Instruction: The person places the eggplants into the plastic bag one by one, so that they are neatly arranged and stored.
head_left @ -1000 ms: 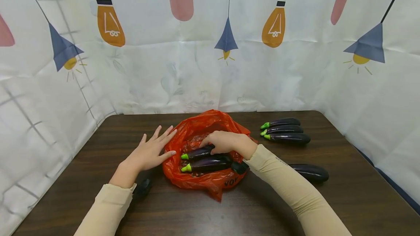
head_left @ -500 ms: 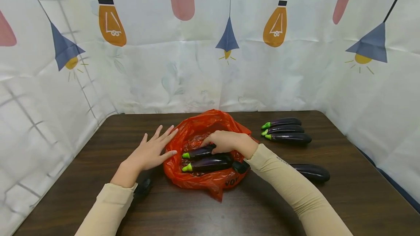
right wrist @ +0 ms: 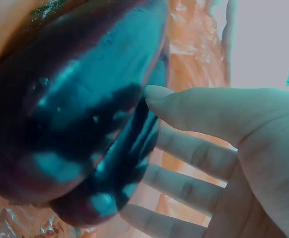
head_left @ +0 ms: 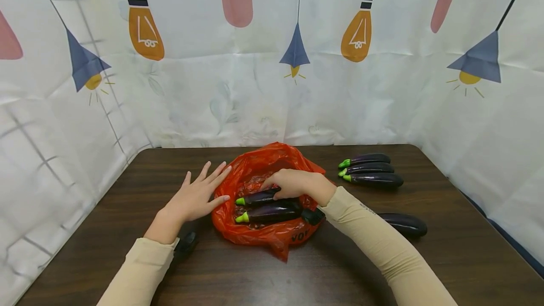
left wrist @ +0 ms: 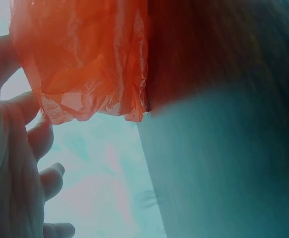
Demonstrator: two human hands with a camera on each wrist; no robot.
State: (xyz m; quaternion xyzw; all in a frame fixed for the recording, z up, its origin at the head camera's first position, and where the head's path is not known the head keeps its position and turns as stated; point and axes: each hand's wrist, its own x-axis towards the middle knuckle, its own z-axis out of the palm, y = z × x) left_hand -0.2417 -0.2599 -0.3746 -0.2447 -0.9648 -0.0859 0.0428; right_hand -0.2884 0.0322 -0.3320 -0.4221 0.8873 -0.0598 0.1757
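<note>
A red plastic bag (head_left: 272, 239) stands with its mouth spread on the table, and two dark purple eggplants with green stem ends lie inside it. My right hand (head_left: 293, 184) reaches into the bag and grips the farther eggplant (head_left: 258, 197), thumb on one side and fingers on the other in the right wrist view. Beside it lies the nearer, larger eggplant (right wrist: 92, 99). At the bag's left rim, my left hand (head_left: 193, 197) has its fingers spread straight. In the left wrist view its fingertips touch the bag (left wrist: 85, 54).
Three eggplants (head_left: 369, 169) lie side by side at the back right of the brown table (head_left: 238, 277). Another eggplant (head_left: 405, 225) lies nearer, partly behind my right sleeve (head_left: 374, 235). Patterned cloth (head_left: 255, 93) hangs around the table's back and sides.
</note>
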